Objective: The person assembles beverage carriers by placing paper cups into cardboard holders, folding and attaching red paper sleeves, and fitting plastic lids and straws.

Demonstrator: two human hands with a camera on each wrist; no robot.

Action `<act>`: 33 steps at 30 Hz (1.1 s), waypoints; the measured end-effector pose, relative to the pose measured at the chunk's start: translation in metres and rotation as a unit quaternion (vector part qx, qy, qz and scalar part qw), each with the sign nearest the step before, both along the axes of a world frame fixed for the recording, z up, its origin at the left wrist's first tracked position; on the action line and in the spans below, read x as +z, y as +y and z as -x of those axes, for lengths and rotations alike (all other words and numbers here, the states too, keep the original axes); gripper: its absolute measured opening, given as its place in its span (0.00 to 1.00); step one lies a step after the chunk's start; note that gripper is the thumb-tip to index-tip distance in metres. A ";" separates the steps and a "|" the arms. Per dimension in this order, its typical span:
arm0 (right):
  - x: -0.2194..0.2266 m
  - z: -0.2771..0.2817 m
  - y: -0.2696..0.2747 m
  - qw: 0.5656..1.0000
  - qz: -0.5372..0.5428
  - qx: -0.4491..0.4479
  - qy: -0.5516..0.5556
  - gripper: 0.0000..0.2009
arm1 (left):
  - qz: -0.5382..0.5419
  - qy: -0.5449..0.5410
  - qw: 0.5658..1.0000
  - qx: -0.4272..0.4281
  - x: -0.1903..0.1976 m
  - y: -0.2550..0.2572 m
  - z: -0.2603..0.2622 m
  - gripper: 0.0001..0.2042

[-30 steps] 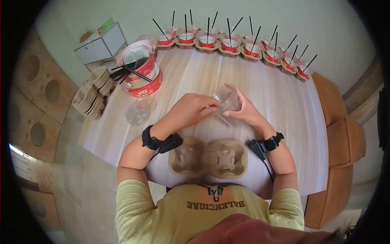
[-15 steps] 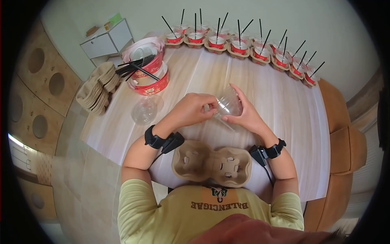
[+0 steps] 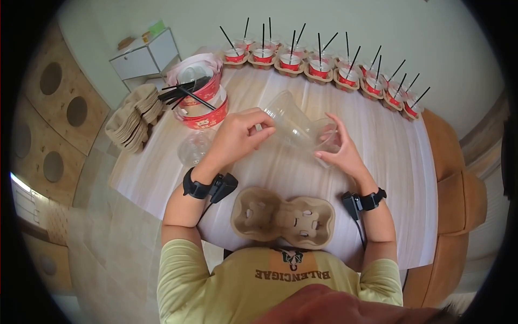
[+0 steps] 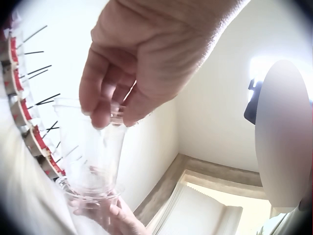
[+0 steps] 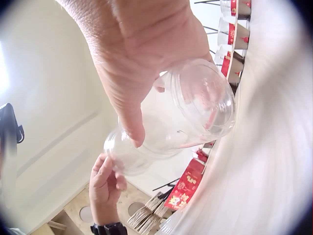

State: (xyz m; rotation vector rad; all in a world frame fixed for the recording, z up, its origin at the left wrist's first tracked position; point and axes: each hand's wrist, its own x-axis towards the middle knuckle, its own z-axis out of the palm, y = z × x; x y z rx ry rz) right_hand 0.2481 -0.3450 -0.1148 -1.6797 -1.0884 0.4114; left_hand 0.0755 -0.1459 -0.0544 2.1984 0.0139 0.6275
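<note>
In the head view my left hand pinches the rim of a clear plastic cup, held tilted above the table. My right hand curls round a second clear cup, thumb on the near side. The narrow end of the first cup meets the mouth of the second. From the left wrist view, the upper cup hangs from the fingertips, and the rim of the lower cup shows beneath it. A brown two-cup carrier lies on the table between my forearms.
Filled carriers with red-banded cups and black straws line the far edge. Red tubs topped with black straws stand at the left, near clear plastic pieces. Stacked carriers sit at the left edge.
The two cups, closely nested before, are now drawn apart lengthwise. My left hand has shifted left with one cup, while my right hand has moved right with the other.
</note>
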 end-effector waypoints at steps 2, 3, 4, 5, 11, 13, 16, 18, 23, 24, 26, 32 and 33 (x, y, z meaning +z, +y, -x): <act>-0.002 -0.011 -0.005 0.998 -0.029 -0.052 -0.032 0.44 | 0.019 0.008 1.000 0.000 0.004 0.003 0.003 0.02; -0.003 -0.016 -0.007 0.996 -0.051 -0.067 -0.020 0.42 | 0.039 0.019 0.999 -0.003 0.006 0.004 0.004 0.03; -0.005 -0.024 -0.010 0.996 -0.052 -0.065 -0.021 0.42 | 0.038 0.017 0.999 -0.001 0.006 0.005 0.005 0.03; -0.006 -0.033 -0.013 0.992 -0.049 -0.102 -0.055 0.42 | 0.076 0.037 0.996 -0.001 0.005 0.005 0.004 0.03; -0.022 -0.080 -0.043 0.963 -0.043 -0.248 -0.101 0.41 | 0.152 0.082 0.985 -0.010 0.003 0.004 0.002 0.03; -0.031 -0.095 -0.051 0.964 -0.085 -0.240 -0.079 0.42 | 0.152 0.085 0.985 -0.011 0.002 0.004 0.001 0.03; -0.042 -0.107 -0.061 0.965 -0.148 -0.213 -0.030 0.44 | 0.117 0.081 0.990 -0.012 -0.001 0.005 0.000 0.03; -0.053 -0.117 -0.066 0.966 -0.186 -0.177 -0.016 0.46 | 0.087 0.044 0.995 -0.030 -0.005 0.006 -0.001 0.03; -0.044 -0.110 -0.077 0.969 -0.168 -0.176 0.039 0.50 | -0.047 -0.005 0.999 -0.022 -0.009 0.006 -0.004 0.03; -0.039 -0.107 -0.079 0.970 -0.158 -0.175 0.052 0.51 | -0.099 -0.034 0.994 -0.016 -0.012 0.007 -0.005 0.03; -0.034 -0.107 -0.084 0.975 -0.137 -0.168 0.045 0.51 | -0.128 -0.034 0.991 -0.018 -0.015 0.008 -0.006 0.03; 0.005 -0.102 -0.098 0.961 -0.036 -0.235 -0.141 0.47 | -0.195 0.001 0.979 -0.050 -0.029 0.008 -0.013 0.04; 0.015 -0.099 -0.097 0.943 -0.046 -0.254 -0.210 0.45 | -0.200 0.011 0.978 -0.063 -0.030 0.007 -0.014 0.04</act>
